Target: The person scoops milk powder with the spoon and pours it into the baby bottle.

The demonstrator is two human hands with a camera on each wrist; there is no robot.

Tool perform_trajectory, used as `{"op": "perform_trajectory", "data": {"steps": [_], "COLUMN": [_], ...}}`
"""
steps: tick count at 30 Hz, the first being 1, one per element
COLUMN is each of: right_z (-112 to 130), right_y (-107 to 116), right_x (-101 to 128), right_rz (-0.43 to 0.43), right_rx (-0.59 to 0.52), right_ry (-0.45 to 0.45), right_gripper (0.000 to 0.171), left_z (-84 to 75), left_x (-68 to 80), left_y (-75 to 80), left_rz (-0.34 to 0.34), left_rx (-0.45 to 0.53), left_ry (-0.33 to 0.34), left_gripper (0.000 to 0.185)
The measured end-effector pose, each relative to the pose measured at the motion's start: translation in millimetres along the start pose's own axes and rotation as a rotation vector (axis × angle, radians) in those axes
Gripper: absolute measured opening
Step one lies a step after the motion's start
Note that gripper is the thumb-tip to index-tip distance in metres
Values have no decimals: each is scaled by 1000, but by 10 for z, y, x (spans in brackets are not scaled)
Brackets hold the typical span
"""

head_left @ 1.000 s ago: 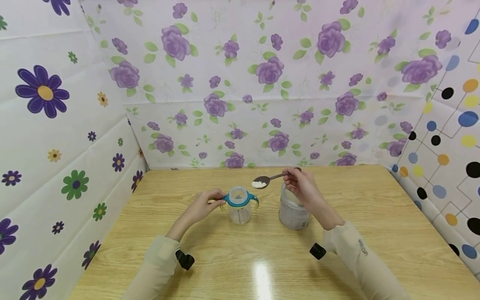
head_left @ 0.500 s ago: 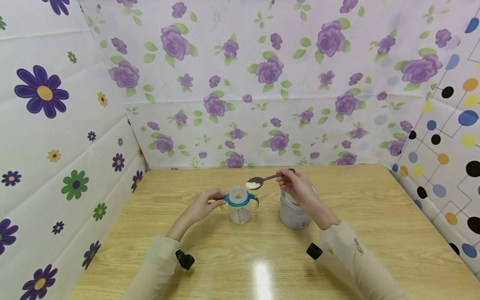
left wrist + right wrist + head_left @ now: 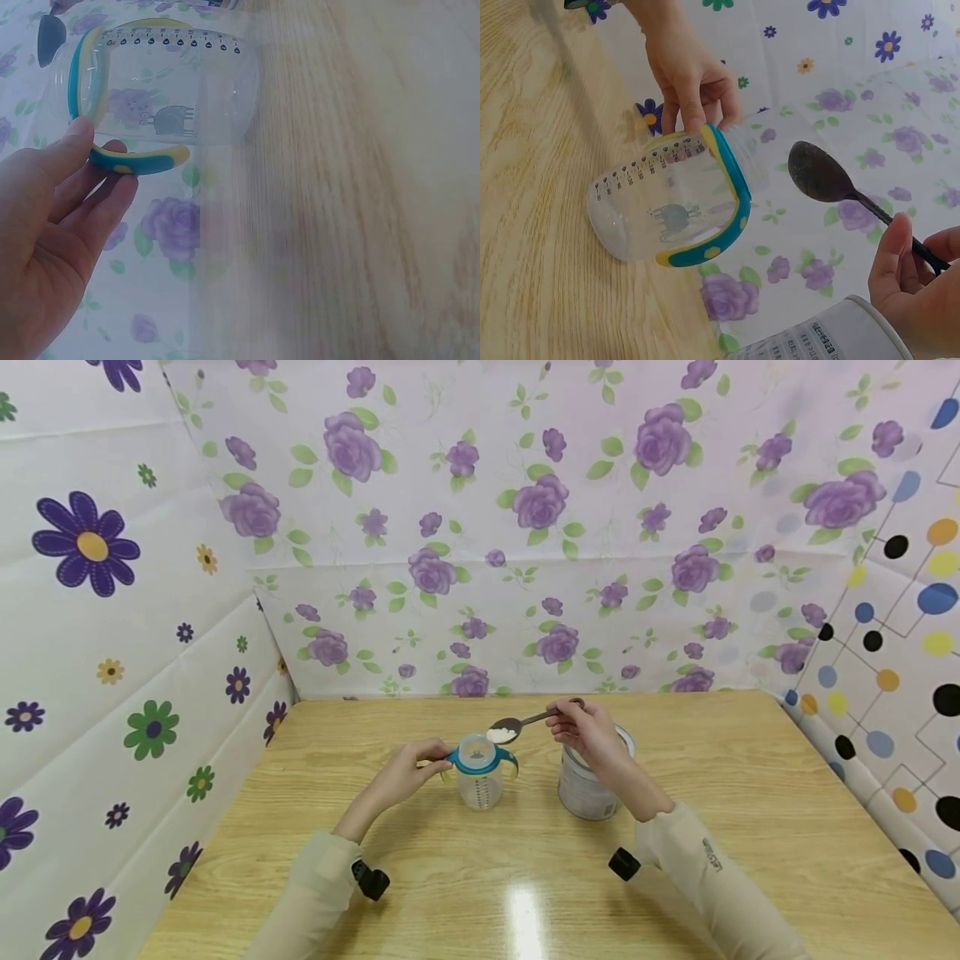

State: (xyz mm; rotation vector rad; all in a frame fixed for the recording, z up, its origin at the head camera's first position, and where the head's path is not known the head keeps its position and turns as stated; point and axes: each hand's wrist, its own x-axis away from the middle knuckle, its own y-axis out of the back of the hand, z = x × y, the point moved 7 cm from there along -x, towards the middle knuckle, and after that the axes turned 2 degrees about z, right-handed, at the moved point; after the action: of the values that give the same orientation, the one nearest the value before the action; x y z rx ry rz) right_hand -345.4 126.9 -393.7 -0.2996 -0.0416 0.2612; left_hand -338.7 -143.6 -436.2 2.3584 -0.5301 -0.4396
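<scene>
A clear baby bottle point(image 3: 480, 789) with a blue and yellow handled collar stands uncapped on the table; the left wrist view shows its printed scale and an animal picture. My left hand point(image 3: 406, 773) pinches the bottle's left handle point(image 3: 139, 161) between thumb and fingers. In my right hand point(image 3: 588, 735) is the handle of a dark spoon point(image 3: 821, 172), its bowl heaped with white powder point(image 3: 501, 736). The bowl sits just above the right side of the bottle's open mouth. Below my right hand stands a silvery can point(image 3: 588, 792), its opening partly hidden by the hand and wrist.
The wooden table point(image 3: 480, 877) ends at a flower-patterned cloth point(image 3: 480, 527) behind the bottle and can. Patterned sheets also rise on the left and right sides. A black wrist camera point(image 3: 624, 863) hangs from the right sleeve, another one point(image 3: 371, 880) from the left.
My right hand has moved left with the spoon, bringing the powder from between can and bottle to the bottle's mouth. More of the can's rim shows. The left hand and bottle stay put.
</scene>
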Motion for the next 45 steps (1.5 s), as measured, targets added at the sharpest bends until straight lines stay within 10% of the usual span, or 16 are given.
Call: {"op": "perform_trajectory", "data": {"steps": [45], "right_z": [-70], "right_y": [-280], "right_x": [-95], "right_rz": [135], "right_rx": [270], "right_ry": [82], "right_gripper": [38], "left_z": [21], "left_x": [-2], "left_y": [-6], "left_rz": [-5], "left_rx": [10], "left_ry": [-16], "left_gripper": [12]}}
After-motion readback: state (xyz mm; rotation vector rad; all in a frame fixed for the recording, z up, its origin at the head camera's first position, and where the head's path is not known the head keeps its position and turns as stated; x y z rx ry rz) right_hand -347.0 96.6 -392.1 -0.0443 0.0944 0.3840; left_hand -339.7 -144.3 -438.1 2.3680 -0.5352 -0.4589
